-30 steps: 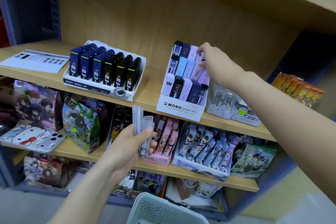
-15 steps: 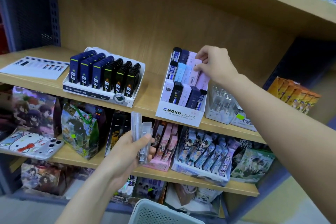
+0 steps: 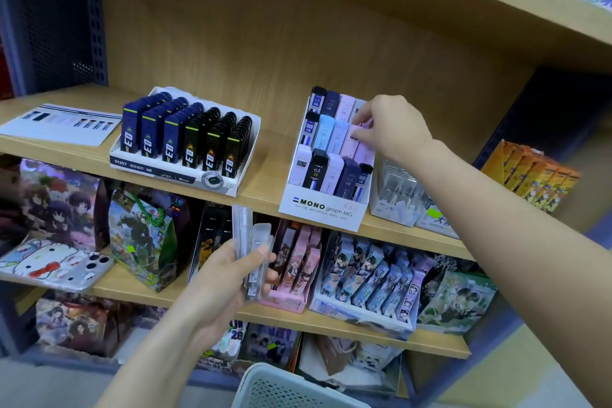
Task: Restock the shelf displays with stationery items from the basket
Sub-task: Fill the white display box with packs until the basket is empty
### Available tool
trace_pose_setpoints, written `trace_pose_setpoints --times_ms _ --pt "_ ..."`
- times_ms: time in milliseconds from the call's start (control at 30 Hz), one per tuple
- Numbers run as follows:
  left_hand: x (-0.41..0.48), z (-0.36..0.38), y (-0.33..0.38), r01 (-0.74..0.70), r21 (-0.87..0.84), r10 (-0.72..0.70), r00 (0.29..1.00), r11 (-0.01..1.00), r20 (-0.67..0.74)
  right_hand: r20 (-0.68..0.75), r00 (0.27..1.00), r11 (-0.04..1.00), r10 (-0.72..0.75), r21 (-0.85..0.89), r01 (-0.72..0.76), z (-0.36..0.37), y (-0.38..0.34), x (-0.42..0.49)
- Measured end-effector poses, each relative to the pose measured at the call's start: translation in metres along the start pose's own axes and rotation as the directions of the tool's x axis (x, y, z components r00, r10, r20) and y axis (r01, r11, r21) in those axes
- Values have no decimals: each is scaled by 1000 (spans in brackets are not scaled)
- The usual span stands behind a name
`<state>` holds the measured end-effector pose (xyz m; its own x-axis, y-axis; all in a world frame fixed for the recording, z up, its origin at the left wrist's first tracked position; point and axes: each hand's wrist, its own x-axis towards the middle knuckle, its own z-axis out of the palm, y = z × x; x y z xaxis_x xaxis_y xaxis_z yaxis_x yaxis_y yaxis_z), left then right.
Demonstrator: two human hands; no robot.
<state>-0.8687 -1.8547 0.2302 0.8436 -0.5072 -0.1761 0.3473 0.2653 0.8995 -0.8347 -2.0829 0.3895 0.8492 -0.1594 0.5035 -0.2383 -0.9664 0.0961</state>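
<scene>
A white MONO lead display box (image 3: 323, 210) stands on the upper wooden shelf, its tiers filled with black, blue, lilac and pink lead cases. My right hand (image 3: 387, 126) reaches over its right side, and its fingers pinch a pale pink lead case (image 3: 359, 132) in the middle tier. My left hand (image 3: 228, 278) is lower, in front of the second shelf, gripping several clear plastic cases (image 3: 253, 248) upright. The rim of a pale basket (image 3: 281, 387) shows at the bottom edge.
Left of the MONO box sits a white tray of dark blue and black lead cases (image 3: 185, 142), with a flat printed card (image 3: 59, 122) further left. Clear boxes (image 3: 397, 192) and orange packs (image 3: 530, 172) stand to the right. Lower shelves hold cartoon-printed goods.
My right hand has come down from the back tier to the middle tier and now pinches a pink case. My left hand with the clear cases has barely moved.
</scene>
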Motion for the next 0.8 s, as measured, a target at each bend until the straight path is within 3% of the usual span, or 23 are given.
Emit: trace_pose_setpoints --times_ms 133,200,300,333,400,467,533,633,800 --pt "-1 -2 1 7 11 -8 1000 1000 9 -77 992 975 -102 -206 84 9 1 -15" --pt "-1 -4 1 26 29 -27 999 999 19 -180 975 990 -131 -77 118 10 -3 -33" --pt "-1 -6 -1 55 52 -58 997 997 58 -274 956 932 -107 307 192 13 -21 -76" --pt "-2 -6 -3 63 63 -68 994 996 79 -210 975 883 -78 439 165 15 -28 -93" --pt "-3 -3 -6 78 101 -90 988 992 125 64 998 801 -27 598 -17 21 -42 -122" --pt "-5 2 -9 77 148 -102 980 986 169 357 934 751 -12 620 -227 33 -51 -140" --pt "-6 8 -13 64 207 -110 970 976 216 528 849 645 -24 657 -391 45 -56 -150" --pt "-8 16 -19 53 255 -116 963 965 242 600 799 478 -45 715 -510 53 -56 -156" --pt "-1 20 -24 83 167 -106 985 983 138 625 779 259 36 747 -612 47 -47 -159"
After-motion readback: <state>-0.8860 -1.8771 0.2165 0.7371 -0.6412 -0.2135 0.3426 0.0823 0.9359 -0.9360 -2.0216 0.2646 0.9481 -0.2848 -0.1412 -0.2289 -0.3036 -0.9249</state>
